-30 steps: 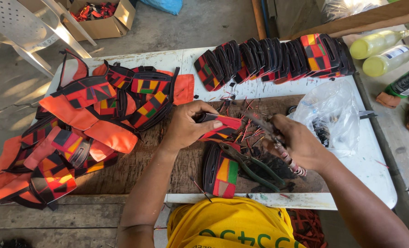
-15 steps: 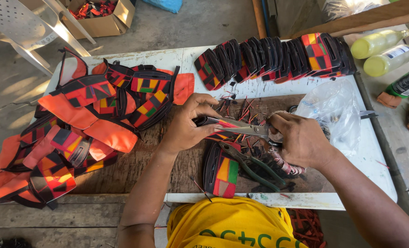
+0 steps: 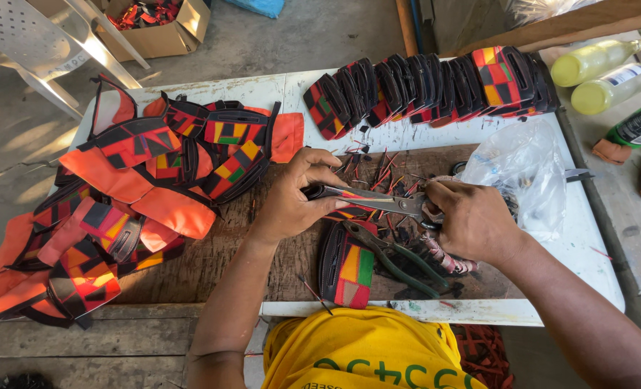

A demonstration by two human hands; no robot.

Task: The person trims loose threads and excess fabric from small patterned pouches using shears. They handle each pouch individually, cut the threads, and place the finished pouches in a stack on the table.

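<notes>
My left hand grips a small patterned fabric piece of red, black and yellow above the wooden board. My right hand holds scissors, with their blades reaching left onto the end of that piece. Below the hands a similar folded piece lies on the board beside green-handled pliers. Thin red and black offcuts are scattered just beyond the hands.
A heap of orange patterned bags fills the left of the white table. A row of finished pieces lines the far edge. A clear plastic bag sits right; bottles stand further right. A chair and cardboard box are beyond.
The red piece has been turned flatter in my left hand, and my right hand has brought the scissors up onto its end.
</notes>
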